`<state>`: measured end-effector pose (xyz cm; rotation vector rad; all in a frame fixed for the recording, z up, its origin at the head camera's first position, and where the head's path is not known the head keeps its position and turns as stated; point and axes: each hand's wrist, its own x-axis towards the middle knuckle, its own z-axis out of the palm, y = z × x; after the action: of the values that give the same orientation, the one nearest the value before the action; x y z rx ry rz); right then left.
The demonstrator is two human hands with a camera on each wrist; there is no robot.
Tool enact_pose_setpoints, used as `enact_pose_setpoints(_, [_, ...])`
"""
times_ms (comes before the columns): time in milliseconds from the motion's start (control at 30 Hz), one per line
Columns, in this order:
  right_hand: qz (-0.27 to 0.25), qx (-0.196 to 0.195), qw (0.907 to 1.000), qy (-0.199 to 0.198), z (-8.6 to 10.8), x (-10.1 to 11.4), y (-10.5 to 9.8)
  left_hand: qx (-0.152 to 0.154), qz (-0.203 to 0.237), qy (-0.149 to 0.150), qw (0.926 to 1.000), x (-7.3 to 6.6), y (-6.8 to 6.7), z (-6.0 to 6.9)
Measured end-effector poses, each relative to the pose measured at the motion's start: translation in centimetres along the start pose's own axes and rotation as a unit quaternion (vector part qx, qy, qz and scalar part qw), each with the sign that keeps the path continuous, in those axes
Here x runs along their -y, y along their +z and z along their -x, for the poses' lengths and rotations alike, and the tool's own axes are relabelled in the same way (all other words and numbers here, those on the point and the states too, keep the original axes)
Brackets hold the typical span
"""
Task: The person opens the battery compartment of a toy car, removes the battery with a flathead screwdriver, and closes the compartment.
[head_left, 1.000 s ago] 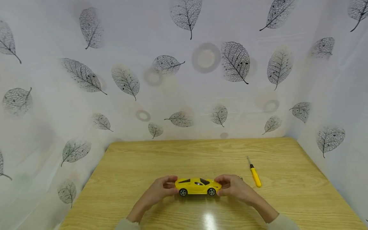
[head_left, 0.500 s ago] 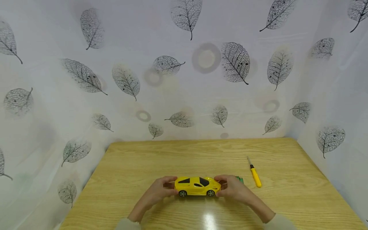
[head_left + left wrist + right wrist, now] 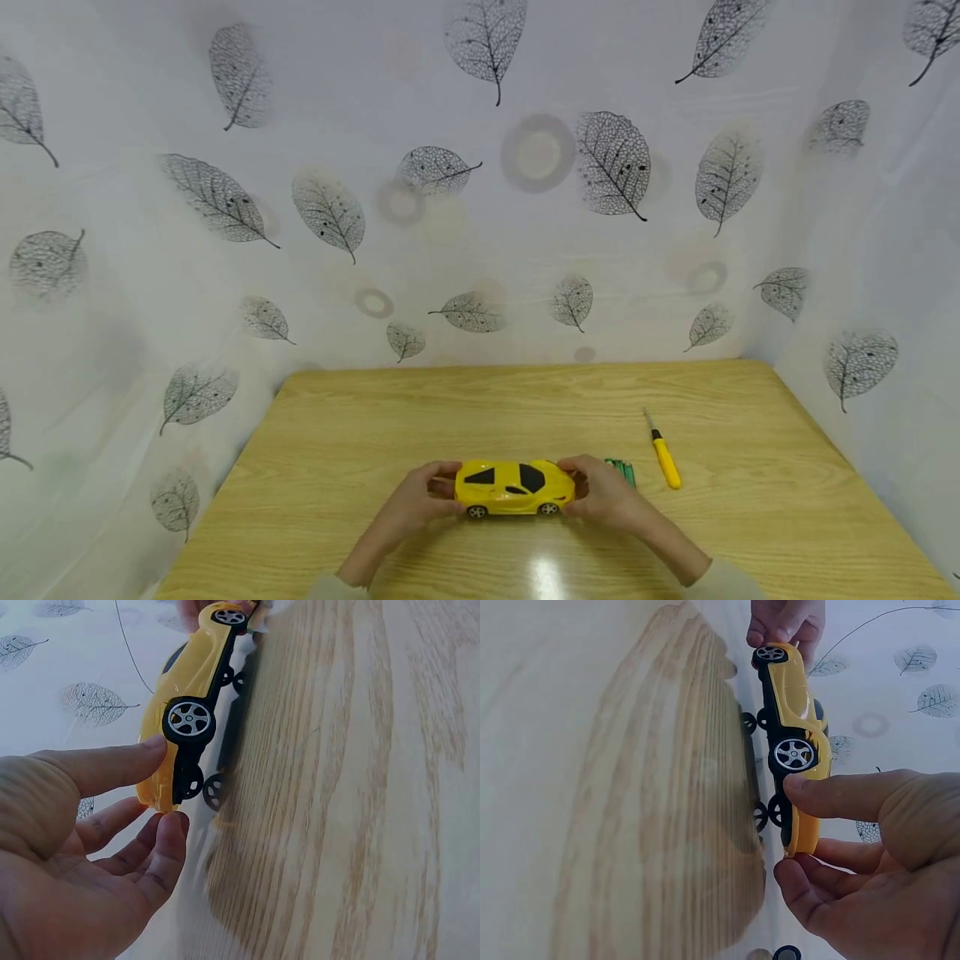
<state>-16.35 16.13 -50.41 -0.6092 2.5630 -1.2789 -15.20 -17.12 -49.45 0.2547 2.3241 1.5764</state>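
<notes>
A yellow toy sports car [image 3: 517, 488] with dark windows and silver-spoked wheels sits crosswise between my two hands. My left hand [image 3: 411, 498] pinches the rear end, thumb on the near side and fingers on the far side. At the front end, my right hand [image 3: 609, 493] grips the nose in the same way. Both wrist views show the toy car [image 3: 184, 682] upright with its wheels close above their reflections on the tabletop; whether they touch it I cannot tell. The car's front and rear tips are partly hidden by the fingers.
Green cylinders [image 3: 622, 471] that look like batteries lie together just beyond my right hand. Farther right lies a screwdriver [image 3: 664, 460] with a yellow handle, its tip pointing away. Leaf-print curtains [image 3: 480, 250] enclose the wooden table [image 3: 360, 417] at the back and sides.
The toy car has tipped or lowered slightly in my hands, so more of its roof shows. My right hand has shifted a little left, uncovering more of the green cylinders.
</notes>
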Motion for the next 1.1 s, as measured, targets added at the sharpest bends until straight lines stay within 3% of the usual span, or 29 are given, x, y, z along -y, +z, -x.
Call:
enact_pose_setpoints(633, [0.057, -0.027, 0.9979, -0.011, 0.23, 0.13, 0.64, -0.016, -0.009, -0.001, 0.9998, 0.17, 0.42, -0.19])
enact_pose_setpoints(1100, [0.003, -0.016, 0.9999, -0.002, 0.25, 0.23, 0.77, -0.013, -0.009, -0.004, 0.9999, 0.45, 0.30, -0.16])
